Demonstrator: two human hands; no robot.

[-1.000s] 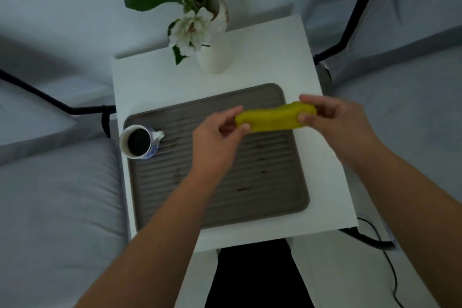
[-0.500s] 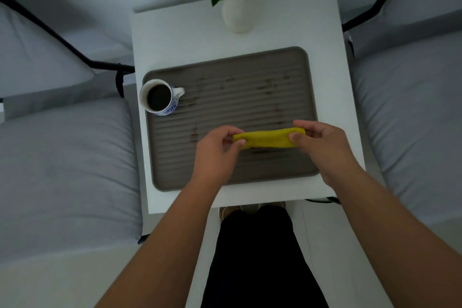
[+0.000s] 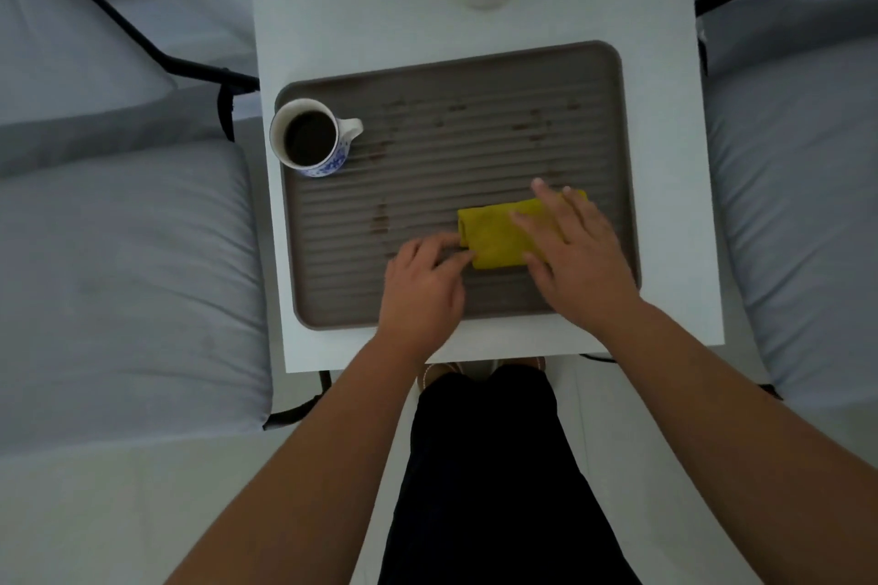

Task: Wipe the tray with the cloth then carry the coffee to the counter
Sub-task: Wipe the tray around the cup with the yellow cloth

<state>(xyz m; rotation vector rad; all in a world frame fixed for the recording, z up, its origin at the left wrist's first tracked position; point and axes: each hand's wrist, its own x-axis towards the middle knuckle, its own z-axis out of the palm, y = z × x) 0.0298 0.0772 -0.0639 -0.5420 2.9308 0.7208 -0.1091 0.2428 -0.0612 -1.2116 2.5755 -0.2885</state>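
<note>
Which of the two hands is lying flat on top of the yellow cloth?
The right hand, palm down over the yellow cloth. The left hand only pinches the cloth's near-left corner.

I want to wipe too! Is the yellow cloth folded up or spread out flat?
Folded. The yellow cloth is a small thick rectangle on the tray, with layered edges at its left end.

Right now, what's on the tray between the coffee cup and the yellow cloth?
Only bare ribbed tray with brown stains lies between cup and cloth, in the head view.
</note>
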